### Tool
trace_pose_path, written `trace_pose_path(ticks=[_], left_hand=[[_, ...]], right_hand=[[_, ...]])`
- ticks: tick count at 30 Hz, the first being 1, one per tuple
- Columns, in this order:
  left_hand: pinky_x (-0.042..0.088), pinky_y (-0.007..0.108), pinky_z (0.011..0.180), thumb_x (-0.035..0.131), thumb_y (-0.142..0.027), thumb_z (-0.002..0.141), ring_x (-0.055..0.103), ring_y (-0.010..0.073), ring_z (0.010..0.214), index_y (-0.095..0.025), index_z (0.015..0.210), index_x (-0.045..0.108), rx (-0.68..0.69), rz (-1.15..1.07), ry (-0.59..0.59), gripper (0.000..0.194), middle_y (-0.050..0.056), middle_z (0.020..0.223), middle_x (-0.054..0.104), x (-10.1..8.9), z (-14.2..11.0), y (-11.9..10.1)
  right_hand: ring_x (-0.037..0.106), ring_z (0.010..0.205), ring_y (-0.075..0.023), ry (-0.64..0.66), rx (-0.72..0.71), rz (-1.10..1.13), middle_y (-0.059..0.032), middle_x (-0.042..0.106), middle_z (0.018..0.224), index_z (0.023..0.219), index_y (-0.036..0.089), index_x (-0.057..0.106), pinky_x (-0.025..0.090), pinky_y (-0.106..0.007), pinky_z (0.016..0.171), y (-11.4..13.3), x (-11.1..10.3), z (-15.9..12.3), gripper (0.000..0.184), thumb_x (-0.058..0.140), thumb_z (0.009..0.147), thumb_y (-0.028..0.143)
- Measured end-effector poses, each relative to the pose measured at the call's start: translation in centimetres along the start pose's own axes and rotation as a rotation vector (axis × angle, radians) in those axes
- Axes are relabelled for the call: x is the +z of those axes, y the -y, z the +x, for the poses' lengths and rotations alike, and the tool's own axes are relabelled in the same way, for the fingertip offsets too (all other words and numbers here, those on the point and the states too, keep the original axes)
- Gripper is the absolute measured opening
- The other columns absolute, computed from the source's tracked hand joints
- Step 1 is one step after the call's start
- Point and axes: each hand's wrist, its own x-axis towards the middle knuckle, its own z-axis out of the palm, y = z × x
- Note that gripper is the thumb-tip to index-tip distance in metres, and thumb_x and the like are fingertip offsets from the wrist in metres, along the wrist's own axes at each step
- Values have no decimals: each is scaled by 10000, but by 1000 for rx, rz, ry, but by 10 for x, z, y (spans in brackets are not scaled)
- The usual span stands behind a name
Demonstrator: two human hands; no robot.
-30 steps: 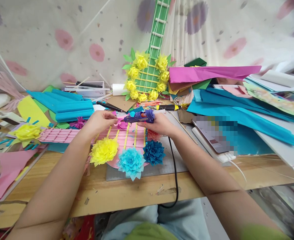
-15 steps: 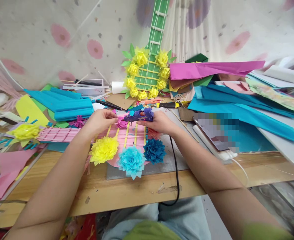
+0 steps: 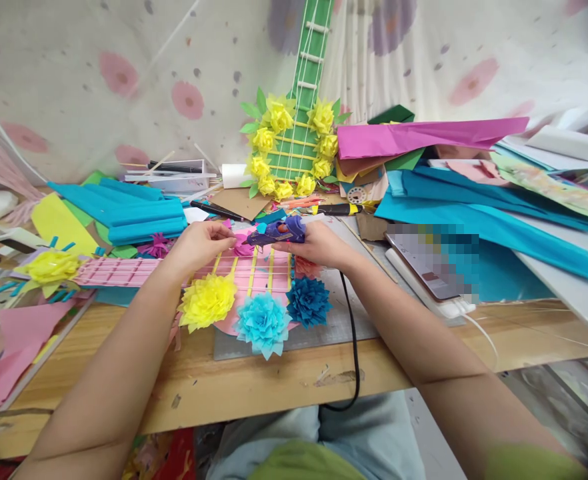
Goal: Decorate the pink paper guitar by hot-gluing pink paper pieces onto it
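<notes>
Gripping a purple glue gun [image 3: 287, 230] in the right hand [image 3: 320, 243], above the pink guitar [image 3: 261, 273], well back from the front edge of the worktop [image 3: 199, 393]. Aimed with the nozzle toward the left side of the worktop and the left hand [image 3: 201, 245], with its long axis roughly parallel to the front edge and the tip dipping slightly. Trailing a black cord [image 3: 353, 333] from below the right hand down over the front edge.

Bunched narrow at the fingertips in the left hand, just beside a magenta flower [image 3: 244, 248]; cannot tell whether pinching any paper.

As for the pink guitar, lying with its long axis along the front edge, with the neck pointing to the left side and the body partly over a grey cutting mat [image 3: 357, 320]. Edged along the near rim of the body with a yellow flower [image 3: 209, 301], a light blue flower [image 3: 263, 325] and a dark blue flower [image 3: 309, 303], from left to right.

Toward the far edge, with neck up and leaning slightly right, a green guitar [image 3: 299, 150]. On the right side, a phone [image 3: 434, 287] beside blue paper [image 3: 494, 227].
</notes>
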Motion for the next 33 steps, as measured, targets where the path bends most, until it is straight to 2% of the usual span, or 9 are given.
trace_pose_path(ticks=[14, 26, 33], left_hand=[[405, 250, 570, 716, -438, 622, 598, 161, 641, -188, 719, 703, -23, -3, -9, 269, 15, 677, 697, 0, -6, -9], [395, 256, 564, 700, -477, 632, 591, 160, 630, -188, 768, 717, -22, -3, 15, 319, 25, 702, 709, 0, -5, -5], [454, 266, 626, 746, -493, 575, 630, 183, 708, -190, 723, 699, -27, -52, 42, 340, 34, 721, 715, -3, -9, -14]], right_hand=[[646, 862, -200, 18, 6, -17, -13, 740, 953, 1052, 225, 706, 450, -281, 734, 1, -1, 0, 349, 594, 846, 484], [641, 853, -193, 6, -5, -53, -25, 739, 953, 1060, 218, 708, 455, -285, 747, -2, -2, 1, 372, 575, 857, 500], [632, 860, -185, -61, 1, 34, -34, 718, 945, 1047, 207, 699, 474, -290, 756, -5, -11, 2, 388, 607, 828, 513]])
